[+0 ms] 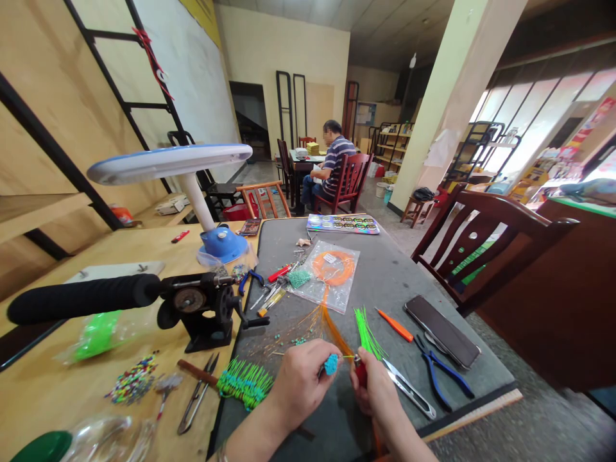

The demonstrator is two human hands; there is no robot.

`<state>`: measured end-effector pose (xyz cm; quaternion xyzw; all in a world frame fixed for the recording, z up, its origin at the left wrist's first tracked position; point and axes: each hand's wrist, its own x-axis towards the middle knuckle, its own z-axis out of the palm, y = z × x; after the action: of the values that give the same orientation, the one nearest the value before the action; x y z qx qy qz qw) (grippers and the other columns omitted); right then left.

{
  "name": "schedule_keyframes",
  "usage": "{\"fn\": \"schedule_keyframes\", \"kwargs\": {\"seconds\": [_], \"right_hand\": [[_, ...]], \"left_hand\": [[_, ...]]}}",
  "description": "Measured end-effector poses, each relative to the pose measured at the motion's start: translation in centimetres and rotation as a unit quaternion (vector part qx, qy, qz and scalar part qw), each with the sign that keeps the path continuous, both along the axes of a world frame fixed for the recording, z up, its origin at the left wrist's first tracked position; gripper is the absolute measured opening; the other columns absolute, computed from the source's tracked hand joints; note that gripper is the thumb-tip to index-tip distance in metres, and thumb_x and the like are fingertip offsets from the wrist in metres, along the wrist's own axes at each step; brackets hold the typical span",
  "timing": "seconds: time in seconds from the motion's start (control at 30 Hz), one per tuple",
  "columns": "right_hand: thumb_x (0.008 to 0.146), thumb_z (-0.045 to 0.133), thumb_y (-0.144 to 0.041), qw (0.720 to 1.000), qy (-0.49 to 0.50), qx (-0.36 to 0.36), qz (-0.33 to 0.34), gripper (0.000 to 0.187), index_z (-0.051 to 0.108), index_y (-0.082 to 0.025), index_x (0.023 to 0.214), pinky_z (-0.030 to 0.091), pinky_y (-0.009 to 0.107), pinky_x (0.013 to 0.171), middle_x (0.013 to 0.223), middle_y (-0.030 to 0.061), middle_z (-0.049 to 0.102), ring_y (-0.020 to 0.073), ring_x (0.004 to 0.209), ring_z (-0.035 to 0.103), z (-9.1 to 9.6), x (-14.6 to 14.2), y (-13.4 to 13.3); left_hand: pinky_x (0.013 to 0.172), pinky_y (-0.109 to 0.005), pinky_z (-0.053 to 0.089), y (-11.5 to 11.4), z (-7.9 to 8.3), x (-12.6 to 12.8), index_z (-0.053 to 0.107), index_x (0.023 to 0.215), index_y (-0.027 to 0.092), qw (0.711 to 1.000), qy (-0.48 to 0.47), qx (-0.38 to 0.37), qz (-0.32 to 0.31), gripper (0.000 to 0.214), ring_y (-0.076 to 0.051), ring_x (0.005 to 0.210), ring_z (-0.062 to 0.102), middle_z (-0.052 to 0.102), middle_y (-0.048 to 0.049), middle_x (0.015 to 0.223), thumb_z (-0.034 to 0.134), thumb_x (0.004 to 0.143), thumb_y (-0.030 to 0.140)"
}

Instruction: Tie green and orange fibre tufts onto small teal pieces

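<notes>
My left hand (304, 378) is closed around a short piece whose bright blue, clumped end (330, 364) sticks out past the fingers. Just right of it, my right hand (378, 388) grips a small red tool with a metal top (359, 369), its exact kind unclear. A thin yellow-green strand (346, 357) runs between the two. Beyond the hands, orange strands (337, 330) trail from a coil (332, 266) on a plastic bag. Green strands (368, 333) lie past my right hand. Left of my left hand rests a wooden stick wound with green and blue ties (245, 383).
Thread snips (409, 388), blue-handled pliers (443, 372), an orange pen-like tool (394, 325) and a phone (443, 330) lie at right. At left stand a hand-cranked black device (202, 308) and a lamp (221, 242), near scattered beads (135, 378). A person (335, 163) sits at a far table.
</notes>
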<state>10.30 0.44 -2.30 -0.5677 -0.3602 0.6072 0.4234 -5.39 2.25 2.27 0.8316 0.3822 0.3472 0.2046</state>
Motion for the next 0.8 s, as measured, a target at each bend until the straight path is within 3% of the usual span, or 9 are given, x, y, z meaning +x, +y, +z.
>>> {"fn": "schedule_keyframes", "kwargs": {"seconds": [0.33,0.8], "right_hand": [[0.079,0.028,-0.067,1.0,0.002,-0.008,0.01,0.061,0.04,-0.023,0.039,0.01,0.022,0.031,0.03,-0.0083,0.02,0.0067,0.028,0.015,-0.14,0.11,0.31],[0.077,0.035,-0.068,1.0,0.021,-0.018,0.006,0.059,0.043,-0.021,0.041,0.009,0.019,0.03,0.029,-0.0096,0.02,0.0049,0.027,0.014,0.07,0.08,0.33]], "left_hand": [[0.064,-0.024,0.045,0.06,-0.46,0.03,0.063,0.086,0.02,0.999,-0.026,0.033,0.001,0.013,-0.017,0.071,0.063,0.069,-0.0039,0.078,0.051,0.085,0.015],[0.065,-0.024,0.045,0.08,-0.42,0.03,0.063,0.086,0.019,0.999,-0.02,0.024,0.005,0.012,-0.017,0.072,0.064,0.069,-0.0041,0.079,0.051,0.086,0.017]]}}
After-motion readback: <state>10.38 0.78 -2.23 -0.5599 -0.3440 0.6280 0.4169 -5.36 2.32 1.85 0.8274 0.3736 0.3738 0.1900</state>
